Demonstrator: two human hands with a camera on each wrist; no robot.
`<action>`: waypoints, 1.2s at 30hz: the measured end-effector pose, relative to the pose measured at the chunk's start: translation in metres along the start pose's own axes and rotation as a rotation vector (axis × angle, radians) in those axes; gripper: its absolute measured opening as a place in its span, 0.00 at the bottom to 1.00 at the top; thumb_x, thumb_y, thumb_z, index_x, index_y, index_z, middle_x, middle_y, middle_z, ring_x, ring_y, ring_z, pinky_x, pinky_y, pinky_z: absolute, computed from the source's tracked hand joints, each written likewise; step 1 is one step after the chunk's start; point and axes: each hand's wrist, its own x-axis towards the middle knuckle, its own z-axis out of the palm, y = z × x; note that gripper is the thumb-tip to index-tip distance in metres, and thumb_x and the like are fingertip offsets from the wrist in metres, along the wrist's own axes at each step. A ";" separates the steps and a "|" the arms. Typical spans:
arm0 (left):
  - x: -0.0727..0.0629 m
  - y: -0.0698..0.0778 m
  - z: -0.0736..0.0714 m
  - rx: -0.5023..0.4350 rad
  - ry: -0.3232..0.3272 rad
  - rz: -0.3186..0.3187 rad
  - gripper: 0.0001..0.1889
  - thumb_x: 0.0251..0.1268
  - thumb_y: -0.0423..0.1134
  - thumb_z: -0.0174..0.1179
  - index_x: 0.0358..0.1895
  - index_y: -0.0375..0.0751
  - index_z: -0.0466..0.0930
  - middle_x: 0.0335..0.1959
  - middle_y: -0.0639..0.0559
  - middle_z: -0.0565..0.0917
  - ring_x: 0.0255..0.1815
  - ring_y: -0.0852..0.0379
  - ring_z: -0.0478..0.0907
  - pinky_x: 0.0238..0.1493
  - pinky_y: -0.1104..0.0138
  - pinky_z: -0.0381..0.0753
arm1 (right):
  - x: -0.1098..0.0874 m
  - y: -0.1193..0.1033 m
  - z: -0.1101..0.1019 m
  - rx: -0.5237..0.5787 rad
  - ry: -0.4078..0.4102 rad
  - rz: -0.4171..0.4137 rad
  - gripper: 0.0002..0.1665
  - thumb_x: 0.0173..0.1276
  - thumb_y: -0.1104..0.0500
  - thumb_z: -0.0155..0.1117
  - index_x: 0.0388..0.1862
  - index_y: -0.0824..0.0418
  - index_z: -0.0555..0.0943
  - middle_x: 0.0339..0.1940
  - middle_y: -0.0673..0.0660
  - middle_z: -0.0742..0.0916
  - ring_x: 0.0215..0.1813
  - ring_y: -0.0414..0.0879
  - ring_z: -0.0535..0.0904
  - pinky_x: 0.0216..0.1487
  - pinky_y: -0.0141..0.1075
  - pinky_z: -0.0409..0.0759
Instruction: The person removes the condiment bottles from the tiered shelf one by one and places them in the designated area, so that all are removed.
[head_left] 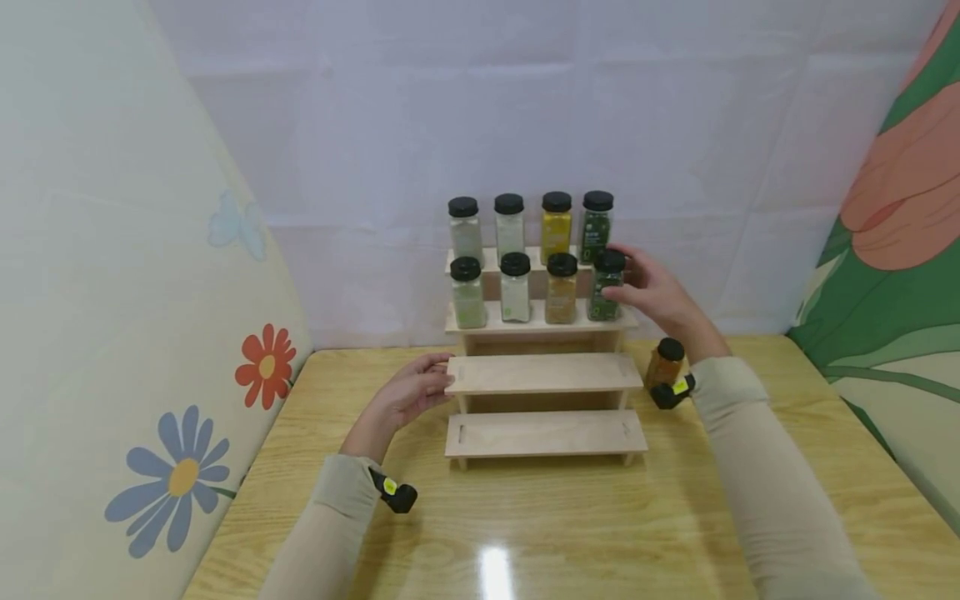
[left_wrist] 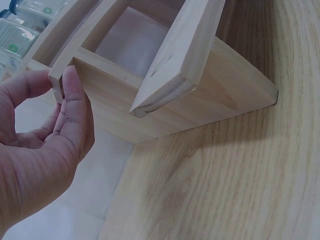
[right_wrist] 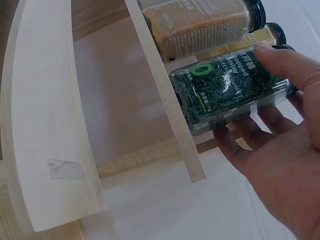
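Note:
My right hand [head_left: 656, 293] grips a spice jar of chopped parsley [right_wrist: 230, 82] between thumb and fingers. That jar stands at the right end of the wooden rack's [head_left: 543, 373] second shelf from the top, its base at the shelf board. My left hand [left_wrist: 50, 115] pinches the left end of the third shelf board [head_left: 480, 373] between thumb and fingers. Beside the parsley on the same shelf are an orange-brown spice jar [head_left: 561, 292], a pale jar [head_left: 515, 290] and a light green jar [head_left: 468, 296], all with black lids.
Along the top shelf stand several more jars, including a yellow one [head_left: 556, 229] and a dark green one [head_left: 596, 229]. An orange-brown jar [head_left: 666, 362] sits on the wooden table [head_left: 555, 533] right of the rack, partly behind the right wrist camera. White cloth [head_left: 390, 167] hangs behind.

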 end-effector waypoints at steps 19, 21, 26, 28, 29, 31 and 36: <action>0.000 0.003 0.003 0.005 0.007 -0.008 0.33 0.74 0.25 0.51 0.78 0.31 0.50 0.49 0.49 0.73 0.39 0.60 0.79 0.41 0.70 0.83 | -0.010 -0.006 -0.006 -0.081 0.064 -0.013 0.41 0.73 0.64 0.64 0.80 0.60 0.58 0.66 0.62 0.75 0.62 0.45 0.74 0.58 0.32 0.77; 0.000 0.002 0.003 0.001 0.014 -0.009 0.33 0.74 0.25 0.52 0.78 0.32 0.51 0.49 0.49 0.74 0.39 0.59 0.80 0.40 0.70 0.83 | -0.014 -0.008 -0.011 -0.099 0.070 -0.007 0.41 0.73 0.63 0.65 0.80 0.59 0.59 0.67 0.63 0.75 0.63 0.45 0.73 0.59 0.33 0.76; 0.000 0.001 0.002 -0.003 0.024 -0.011 0.33 0.74 0.24 0.52 0.78 0.32 0.52 0.48 0.49 0.74 0.38 0.59 0.80 0.40 0.70 0.83 | -0.025 -0.011 -0.022 -0.125 0.088 0.011 0.41 0.74 0.61 0.65 0.81 0.57 0.58 0.69 0.62 0.73 0.67 0.49 0.72 0.59 0.33 0.76; 0.000 0.001 0.002 0.000 0.024 -0.011 0.33 0.74 0.24 0.52 0.78 0.32 0.52 0.48 0.50 0.74 0.38 0.60 0.80 0.40 0.70 0.83 | -0.030 -0.012 -0.027 -0.144 0.100 0.025 0.41 0.74 0.60 0.65 0.81 0.56 0.58 0.70 0.62 0.73 0.68 0.50 0.71 0.59 0.32 0.76; 0.000 0.001 0.002 0.000 0.023 -0.009 0.33 0.74 0.24 0.52 0.78 0.31 0.51 0.48 0.50 0.74 0.38 0.60 0.80 0.40 0.70 0.83 | -0.032 -0.011 -0.029 -0.153 0.104 0.031 0.41 0.74 0.59 0.65 0.81 0.55 0.58 0.70 0.62 0.73 0.69 0.50 0.71 0.58 0.31 0.76; -0.001 0.000 0.001 -0.002 0.024 -0.010 0.33 0.74 0.25 0.52 0.78 0.31 0.51 0.48 0.50 0.74 0.38 0.60 0.80 0.40 0.70 0.83 | -0.036 -0.011 -0.033 -0.171 0.116 0.039 0.41 0.74 0.59 0.65 0.81 0.55 0.59 0.69 0.60 0.74 0.68 0.47 0.71 0.57 0.28 0.76; -0.001 0.000 0.001 0.001 0.021 -0.006 0.33 0.75 0.25 0.52 0.78 0.31 0.50 0.48 0.50 0.74 0.39 0.60 0.79 0.40 0.70 0.83 | -0.045 -0.008 -0.044 -0.152 0.126 0.025 0.39 0.74 0.61 0.64 0.80 0.54 0.60 0.66 0.55 0.75 0.62 0.39 0.73 0.54 0.25 0.77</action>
